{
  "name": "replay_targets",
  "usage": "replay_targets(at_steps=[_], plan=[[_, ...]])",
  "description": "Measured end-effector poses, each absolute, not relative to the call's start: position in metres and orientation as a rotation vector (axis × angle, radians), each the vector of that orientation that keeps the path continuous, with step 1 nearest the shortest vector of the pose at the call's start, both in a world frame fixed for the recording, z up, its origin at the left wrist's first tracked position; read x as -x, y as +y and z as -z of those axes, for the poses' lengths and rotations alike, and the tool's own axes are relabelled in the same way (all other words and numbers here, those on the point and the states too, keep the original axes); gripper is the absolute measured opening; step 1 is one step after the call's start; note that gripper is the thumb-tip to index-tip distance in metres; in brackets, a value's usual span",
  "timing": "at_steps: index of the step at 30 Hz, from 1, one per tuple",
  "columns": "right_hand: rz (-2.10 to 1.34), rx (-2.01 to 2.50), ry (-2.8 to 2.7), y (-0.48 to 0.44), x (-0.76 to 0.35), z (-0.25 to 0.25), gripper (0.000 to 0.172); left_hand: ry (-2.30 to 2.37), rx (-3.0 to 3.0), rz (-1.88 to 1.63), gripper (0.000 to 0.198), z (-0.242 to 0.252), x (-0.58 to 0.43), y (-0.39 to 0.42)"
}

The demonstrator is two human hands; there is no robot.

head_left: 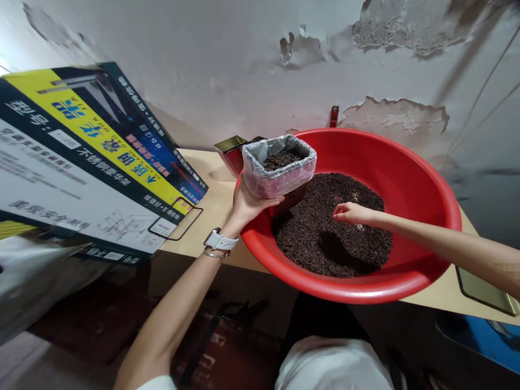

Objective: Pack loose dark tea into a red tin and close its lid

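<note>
The left hand (pixel 254 201), wearing a white-strapped watch (pixel 221 240) and a bangle (pixel 216 253), grasps a dark red tin (pixel 293 199) fitted with a clear plastic liner bag (pixel 264 181) folded over its mouth. This tin is positioned over the left edge of the red plastic basin (pixel 357 293), tilted slightly; whether it bears on the rim could not be determined. The right hand (pixel 345 213) is over the middle of the basin with its fingers curled; no item is visible in it, and whether it pinches anything or touches the contents cannot be told. On progress: the bag in the held tin is judged largely filled, its dark loose tea leaves (pixel 283 159) lying somewhat below the folded edge, and the bag top is not closed. The basin contains a broad heap (pixel 298 246) of the same material, evidently far more than the tin holds. Behind the basin's left edge stands a second red tin (pixel 232 154) with a gold-coloured top; its contents, if any, could not be verified. A gold-coloured rectangular lid or tray (pixel 485 290) lies on the counter (pixel 199 250) to the basin's right. Well left of the basin stands a large printed carton (pixel 97 162), contents not visible.
</note>
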State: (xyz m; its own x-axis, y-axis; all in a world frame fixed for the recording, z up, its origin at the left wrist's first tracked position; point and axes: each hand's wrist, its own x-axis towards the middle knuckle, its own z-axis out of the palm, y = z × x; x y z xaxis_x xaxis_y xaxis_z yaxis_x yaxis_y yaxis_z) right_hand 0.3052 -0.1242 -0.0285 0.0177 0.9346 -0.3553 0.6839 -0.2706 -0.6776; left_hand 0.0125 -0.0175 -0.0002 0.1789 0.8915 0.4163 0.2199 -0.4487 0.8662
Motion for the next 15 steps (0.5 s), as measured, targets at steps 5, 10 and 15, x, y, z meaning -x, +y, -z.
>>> replay_targets(at_steps=[5, 10, 15], plan=[[-0.964, 2.027, -1.695, -0.125, -0.306, 0.008, 0.01, 1.075, -1.754, -1.269, 0.075, -0.007, -0.017, -0.018], [-0.849, 1.971, -1.739, -0.122, -0.312, -0.007, 0.014, 1.098, -1.775, -1.336, 0.079, -0.011, -0.02, -0.019], [-0.918, 1.647, -1.68, -0.126, -0.318, -0.028, 0.047, 0.969, -1.714, -1.237, 0.08, -0.015, -0.029, -0.038]])
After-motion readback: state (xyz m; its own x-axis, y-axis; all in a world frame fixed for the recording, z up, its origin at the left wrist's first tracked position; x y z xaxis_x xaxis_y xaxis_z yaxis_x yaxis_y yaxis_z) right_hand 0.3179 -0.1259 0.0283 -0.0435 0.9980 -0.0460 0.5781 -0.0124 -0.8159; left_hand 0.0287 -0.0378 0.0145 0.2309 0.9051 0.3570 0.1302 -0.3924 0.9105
